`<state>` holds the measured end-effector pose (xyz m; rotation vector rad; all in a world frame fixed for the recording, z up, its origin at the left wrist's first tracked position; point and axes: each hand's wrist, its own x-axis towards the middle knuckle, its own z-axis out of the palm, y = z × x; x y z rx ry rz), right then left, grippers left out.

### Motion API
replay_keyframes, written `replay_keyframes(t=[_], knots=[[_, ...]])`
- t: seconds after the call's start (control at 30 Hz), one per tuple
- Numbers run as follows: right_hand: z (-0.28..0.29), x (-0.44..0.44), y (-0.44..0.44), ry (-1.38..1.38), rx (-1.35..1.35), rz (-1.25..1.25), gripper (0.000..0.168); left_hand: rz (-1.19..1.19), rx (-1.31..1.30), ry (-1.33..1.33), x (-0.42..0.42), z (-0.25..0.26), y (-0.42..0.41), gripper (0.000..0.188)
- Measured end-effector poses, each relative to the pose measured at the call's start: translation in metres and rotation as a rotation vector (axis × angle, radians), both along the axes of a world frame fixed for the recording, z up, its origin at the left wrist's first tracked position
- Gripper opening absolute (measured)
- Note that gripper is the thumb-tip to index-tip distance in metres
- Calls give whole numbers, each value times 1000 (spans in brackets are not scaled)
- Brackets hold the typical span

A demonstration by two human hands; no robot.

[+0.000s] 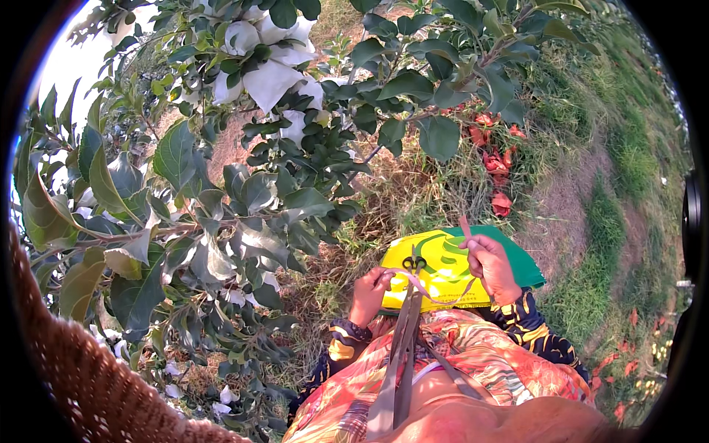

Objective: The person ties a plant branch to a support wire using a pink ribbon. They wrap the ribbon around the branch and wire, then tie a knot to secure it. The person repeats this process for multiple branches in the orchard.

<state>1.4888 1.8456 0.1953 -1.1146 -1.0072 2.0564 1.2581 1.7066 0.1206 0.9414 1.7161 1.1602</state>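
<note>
My left hand point(372, 289) pinches one end of a thin pinkish strip point(424, 290) in front of my waist. The strip sags and loops over toward my right hand point(488, 264), whose thumb and fingers are closed on a reddish strip end that sticks up above them. Whether it is all one strip, I cannot tell. Between the hands, small dark-handled scissors or snips point(414, 261) lie against a yellow and green printed bag point(448, 249) at my front. Long grey-brown straps point(405, 343) run down from there over my patterned orange clothing point(465, 338).
Leafy tree branches point(166, 227) reach in from the left and top. White bags or wraps point(271, 77) hang among the leaves. Crumpled red-orange pieces point(500, 166) lie on grass beyond the bag. A brown knitted brim or cloth point(99, 382) crosses the lower left.
</note>
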Motion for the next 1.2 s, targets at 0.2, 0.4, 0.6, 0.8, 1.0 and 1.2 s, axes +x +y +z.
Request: replay_keyframes(t=[0.2, 0.4, 0.6, 0.8, 1.0, 1.2], knots=[[-4, 3, 4, -29, 14, 22, 16, 15, -2, 41, 5, 8, 6, 16], [-1, 1, 24, -14, 70, 104, 20, 65, -29, 47, 5, 18, 16, 17], [14, 6, 50, -12, 94, 67, 19, 13, -5, 77, 13, 23, 41, 17], [2, 33, 63, -45, 56, 64, 19, -8, 1, 15, 21, 17, 72, 17], [-4, 47, 74, -64, 80, 5, 22, -74, -10, -83, 31, 20, 96, 15], [-5, 68, 71, -115, 123, -79, 22, -155, -8, -58, 34, 11, 118, 15]])
